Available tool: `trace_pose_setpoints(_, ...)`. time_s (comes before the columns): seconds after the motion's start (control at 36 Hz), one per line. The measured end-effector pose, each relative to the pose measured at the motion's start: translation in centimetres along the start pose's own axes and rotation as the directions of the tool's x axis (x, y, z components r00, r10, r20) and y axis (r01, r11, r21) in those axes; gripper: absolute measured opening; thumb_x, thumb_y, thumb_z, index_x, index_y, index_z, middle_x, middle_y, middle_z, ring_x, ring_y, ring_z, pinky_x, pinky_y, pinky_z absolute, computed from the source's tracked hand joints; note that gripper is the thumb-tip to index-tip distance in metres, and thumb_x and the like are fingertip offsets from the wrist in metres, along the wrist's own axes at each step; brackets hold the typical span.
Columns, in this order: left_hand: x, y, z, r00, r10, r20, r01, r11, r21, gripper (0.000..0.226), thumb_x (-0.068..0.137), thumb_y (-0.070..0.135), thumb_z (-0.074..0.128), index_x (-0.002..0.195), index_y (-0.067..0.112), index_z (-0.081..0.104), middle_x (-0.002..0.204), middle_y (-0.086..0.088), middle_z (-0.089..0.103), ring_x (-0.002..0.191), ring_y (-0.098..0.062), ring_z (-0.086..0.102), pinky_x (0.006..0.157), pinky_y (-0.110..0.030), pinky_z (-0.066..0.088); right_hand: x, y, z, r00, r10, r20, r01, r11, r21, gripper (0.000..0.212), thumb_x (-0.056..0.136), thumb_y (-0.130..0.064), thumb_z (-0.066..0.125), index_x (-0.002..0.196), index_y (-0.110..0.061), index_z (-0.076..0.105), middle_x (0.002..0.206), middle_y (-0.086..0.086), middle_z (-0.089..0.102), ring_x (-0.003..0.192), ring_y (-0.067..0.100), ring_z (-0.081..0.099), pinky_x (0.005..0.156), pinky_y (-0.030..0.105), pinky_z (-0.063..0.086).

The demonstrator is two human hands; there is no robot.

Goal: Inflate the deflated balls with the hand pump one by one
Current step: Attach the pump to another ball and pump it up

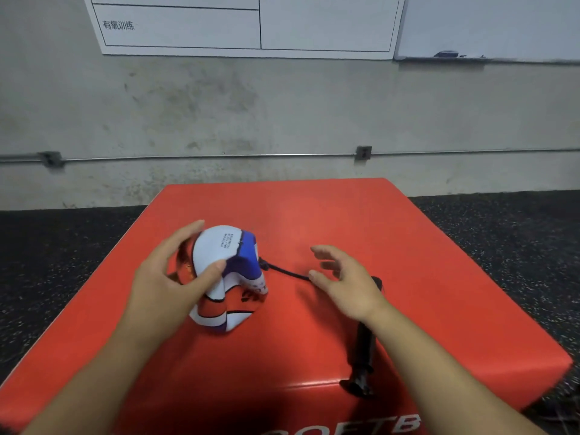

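Two hands are over the red worktop (408, 246). Your left hand (166, 277) grips the crumpled ball (226, 265), fingers curled over its far side, thumb pressed on the white panel. Your right hand (345, 277) hovers just above the hose (288, 273), fingers spread and relaxed, holding nothing. The pump (362, 356) lies under your right wrist

On the padded box (314, 221) we see the ball (226, 277) at left, the hand pump (361, 356) at right, its hose (287, 272) running between them, the wall (282, 114) behind.
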State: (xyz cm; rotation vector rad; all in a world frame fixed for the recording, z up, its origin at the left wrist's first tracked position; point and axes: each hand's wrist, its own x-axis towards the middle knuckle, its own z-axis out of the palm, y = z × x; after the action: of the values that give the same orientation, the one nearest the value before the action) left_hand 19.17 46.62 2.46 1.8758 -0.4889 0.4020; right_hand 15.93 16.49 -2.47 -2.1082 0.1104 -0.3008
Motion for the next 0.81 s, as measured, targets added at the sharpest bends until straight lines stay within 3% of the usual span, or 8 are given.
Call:
trace_pose_setpoints(0.08,0.0,0.1,-0.2,1.000,-0.012,-0.025,0.012,1.000,-0.023,0.064,0.073,0.043,0.083,0.133,0.041,0.062,0.137,0.021,0.064,0.129,0.009,0.054,0.094,-0.019,0.047,0.9,0.5,1.1,0.999,0.022,0.031,-0.021,0.999,-0.048,0.048,0.095,-0.019,0.075,0.140,-0.026,0.061,0.134,-0.010,0.064,0.119,0.010,0.062,0.103,0.021,0.046)
trace_pose_setpoints(0.17,-0.1,-0.1,-0.1,1.000,-0.017,-0.017,0.017,0.999,-0.034,0.062,0.073,0.042,0.076,0.134,0.042,0.061,0.138,0.018,0.064,0.129,0.008,0.055,0.091,-0.019,0.048,1.7,0.7,2.5,0.999,0.026,0.047,-0.023,0.997,-0.067,0.046,0.094,-0.016,0.076,0.137,-0.024,0.063,0.130,-0.007,0.065,0.118,0.014,0.063,0.109,0.032,0.047)
trace_pose_setpoints(0.33,0.2,-0.5,-0.4,0.999,-0.019,-0.047,0.019,1.000,-0.007,0.060,0.078,0.031,0.081,0.134,0.040,0.062,0.133,0.028,0.064,0.125,0.012,0.055,0.082,-0.003,0.047,3.4,0.0,5.1,0.995,0.034,0.094,-0.027,0.997,-0.077,0.047,0.095,-0.014,0.075,0.140,-0.018,0.063,0.134,-0.002,0.065,0.117,0.011,0.060,0.103,0.019,0.041)
trace_pose_setpoints(0.39,0.4,-0.8,-0.8,0.998,-0.030,-0.062,0.030,1.000,-0.002,0.062,0.080,0.023,0.083,0.136,0.037,0.062,0.133,0.027,0.064,0.125,0.009,0.056,0.082,-0.005,0.049,4.0,-0.2,6.2,0.995,0.036,0.097,-0.029,0.997,-0.077,0.047,0.095,-0.014,0.075,0.140,-0.017,0.062,0.135,-0.002,0.065,0.117,0.010,0.059,0.102,0.017,0.040)
trace_pose_setpoints(0.5,0.7,-1.0,-2.1,0.995,-0.033,-0.097,0.032,0.999,-0.009,0.067,0.073,0.036,0.078,0.137,0.035,0.061,0.135,0.017,0.065,0.127,0.005,0.057,0.088,-0.019,0.049,5.4,-0.4,8.2,0.995,0.035,0.091,-0.026,0.994,-0.107,0.047,0.093,-0.016,0.077,0.138,-0.017,0.064,0.136,0.000,0.068,0.126,0.017,0.062,0.111,0.028,0.043)
trace_pose_setpoints(0.61,0.8,-1.7,-3.4,0.989,-0.040,-0.140,0.042,0.999,0.008,0.062,0.072,0.036,0.078,0.132,0.040,0.062,0.133,0.018,0.066,0.126,0.004,0.059,0.085,-0.014,0.055,6.8,0.2,10.3,0.998,0.025,0.053,-0.015,0.983,-0.183,0.047,0.082,-0.035,0.073,0.128,-0.036,0.066,0.127,-0.012,0.072,0.124,0.017,0.063,0.109,0.043,0.046)
trace_pose_setpoints(0.69,0.8,-2.0,-3.8,0.989,-0.046,-0.142,0.046,0.999,-0.003,0.057,0.073,0.035,0.078,0.128,0.043,0.063,0.132,0.025,0.066,0.123,0.007,0.059,0.084,-0.009,0.052,7.6,0.4,11.2,0.999,0.021,0.044,-0.006,0.951,-0.309,0.044,0.086,-0.033,0.073,0.128,-0.042,0.065,0.125,-0.018,0.071,0.126,0.014,0.060,0.107,0.036,0.039)
trace_pose_setpoints(0.81,0.9,-2.3,-3.9,0.993,-0.033,-0.110,0.038,0.999,0.038,0.062,0.075,0.038,0.091,0.131,0.041,0.063,0.136,0.019,0.065,0.125,0.005,0.059,0.091,-0.020,0.049,8.0,0.4,11.6,0.999,0.034,0.024,-0.022,0.918,-0.396,0.045,0.091,-0.026,0.073,0.131,-0.044,0.064,0.129,-0.016,0.070,0.129,0.016,0.054,0.098,0.030,0.031)
